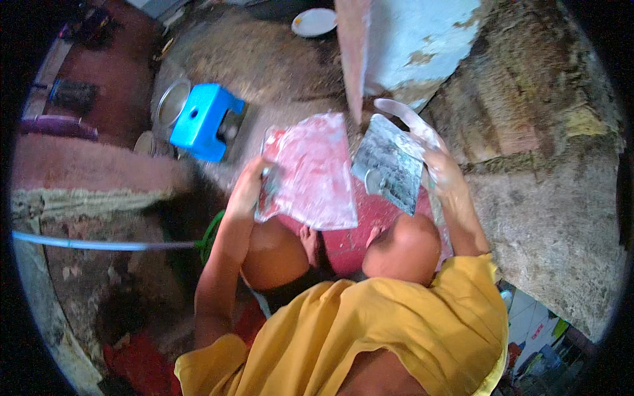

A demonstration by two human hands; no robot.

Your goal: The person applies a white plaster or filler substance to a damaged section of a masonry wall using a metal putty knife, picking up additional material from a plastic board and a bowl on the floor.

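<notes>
My left hand [247, 188] grips the left edge of a flat pink board [310, 171] smeared with white, held above my knees. In my right hand [441, 166] is a thin grey rectangular plate [398, 158], tilted and streaked with white. A pale rounded piece [375, 181] shows at the plate's lower left; its kind is unclear. A long whitish curved shape [401, 112] runs from beside my right hand over the plate's top edge, and I cannot tell what it is. Board and plate are apart. My right fingers are partly hidden and coated with white.
A blue plastic stool [203, 122] stands ahead to the left, beside a round metal pan [173, 102]. A white plate [314, 22] lies at the far side by a peeling wall [416, 46]. A pale pipe [112, 244] juts in at left. Worn rough flooring [548, 218] spreads at right.
</notes>
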